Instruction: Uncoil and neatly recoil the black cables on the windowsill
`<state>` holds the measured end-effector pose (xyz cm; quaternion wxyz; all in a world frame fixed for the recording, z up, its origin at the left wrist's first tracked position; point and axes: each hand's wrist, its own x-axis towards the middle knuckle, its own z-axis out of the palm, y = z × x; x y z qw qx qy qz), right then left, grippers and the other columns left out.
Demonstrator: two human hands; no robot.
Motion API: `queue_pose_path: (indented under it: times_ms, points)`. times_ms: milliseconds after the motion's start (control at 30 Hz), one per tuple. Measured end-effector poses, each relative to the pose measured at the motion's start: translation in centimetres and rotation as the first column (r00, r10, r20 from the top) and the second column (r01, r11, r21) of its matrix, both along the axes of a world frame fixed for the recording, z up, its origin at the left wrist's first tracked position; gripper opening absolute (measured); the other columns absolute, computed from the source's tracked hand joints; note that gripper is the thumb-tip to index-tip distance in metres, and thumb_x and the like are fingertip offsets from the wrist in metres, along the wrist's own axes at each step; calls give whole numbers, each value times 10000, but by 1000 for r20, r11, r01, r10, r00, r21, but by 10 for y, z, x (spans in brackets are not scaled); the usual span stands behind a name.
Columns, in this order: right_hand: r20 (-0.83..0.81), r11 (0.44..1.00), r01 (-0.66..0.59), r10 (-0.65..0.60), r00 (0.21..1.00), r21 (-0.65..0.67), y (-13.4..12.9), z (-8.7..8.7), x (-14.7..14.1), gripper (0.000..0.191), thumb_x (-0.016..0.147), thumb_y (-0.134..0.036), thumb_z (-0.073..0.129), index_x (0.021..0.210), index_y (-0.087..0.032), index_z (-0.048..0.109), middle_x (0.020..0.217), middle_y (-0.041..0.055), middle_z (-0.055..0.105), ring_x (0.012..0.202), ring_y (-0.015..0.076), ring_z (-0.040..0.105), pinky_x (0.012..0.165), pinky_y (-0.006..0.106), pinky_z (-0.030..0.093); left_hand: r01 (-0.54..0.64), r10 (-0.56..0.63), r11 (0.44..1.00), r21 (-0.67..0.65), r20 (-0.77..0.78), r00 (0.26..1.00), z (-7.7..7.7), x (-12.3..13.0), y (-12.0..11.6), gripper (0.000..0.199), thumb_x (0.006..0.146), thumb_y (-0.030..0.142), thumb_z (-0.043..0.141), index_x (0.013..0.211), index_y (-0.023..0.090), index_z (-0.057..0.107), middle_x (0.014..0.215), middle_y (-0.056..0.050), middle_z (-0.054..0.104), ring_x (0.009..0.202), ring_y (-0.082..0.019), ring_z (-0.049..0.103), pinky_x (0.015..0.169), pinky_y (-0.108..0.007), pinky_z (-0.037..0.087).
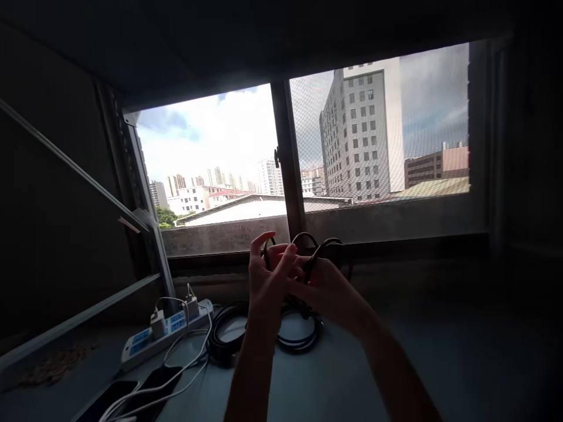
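A dark cable (pixel 332 241) is bent into several loops between my two hands, raised in front of the window. My left hand (pixel 267 275) has its fingers curled around part of the cable, with one loop passing by its index finger. Close against it, my right hand (pixel 323 287) grips the cable with thumb and fingers, and loops stick out above and to the right. Below the hands, a coiled black cable (pixel 220 343) lies on the table, and another black coil (pixel 301 346) rests to its right, partly hidden by my forearms.
At the left on the table (pixel 325 381) lies a white power strip (pixel 132 354) with two plugged chargers (pixel 157 324). White cords (pixel 176 378) run past two dark phone-like objects (pixel 109 398). A metal frame (pixel 165 264) stands left of the window (pixel 211 170). Small brown pieces (pixel 59 363) lie far left.
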<state>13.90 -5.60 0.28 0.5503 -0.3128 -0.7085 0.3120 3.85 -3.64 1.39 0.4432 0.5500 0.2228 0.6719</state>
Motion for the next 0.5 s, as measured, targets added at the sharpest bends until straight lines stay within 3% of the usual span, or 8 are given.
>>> queue_pose_path:
  times_ms: [100,200,300,400,433,500]
  points:
    - [-36,998,65,-66,997,-27,-2,4,11,361,747,-482,579,620,-148,525,606,-9,532,601,99,507,557,209,390,-62,60,991,115,17,998,2,-5,2,425,721,300,660,1072,212,436,734,27,546,525,-78,551,469,-175,450]
    - [-267,994,22,-51,962,-108,-2,9,29,490,744,-628,479,591,-164,515,646,29,587,665,147,582,619,257,468,-93,79,987,135,102,992,4,-16,5,287,760,275,606,987,212,443,654,54,467,443,-51,470,376,-146,362]
    - [-478,990,-25,-46,877,-142,-3,11,46,459,724,-605,511,556,-180,483,512,-8,533,540,127,559,597,274,499,-215,186,965,147,190,964,8,-27,7,174,776,215,561,903,211,442,658,57,433,369,-20,343,304,-139,234]
    - [-523,974,125,-207,826,-188,-8,9,60,341,747,-508,541,666,-178,562,404,-70,420,346,69,400,471,246,479,-511,445,816,270,270,854,11,-39,7,102,784,175,540,816,192,445,731,41,447,366,1,309,305,-149,219]
    - [-517,962,182,-264,814,-204,-10,8,65,315,757,-488,540,711,-178,580,386,-84,383,313,59,350,422,230,455,-572,498,761,306,288,818,11,-43,7,101,785,167,539,799,188,441,745,38,452,367,4,308,310,-153,226]
    - [-480,938,276,-346,806,-211,-16,7,73,286,766,-458,545,788,-180,605,369,-100,320,292,53,303,354,201,396,-601,527,719,350,290,799,12,-50,6,106,791,166,542,791,184,437,757,35,454,366,6,313,314,-162,227]
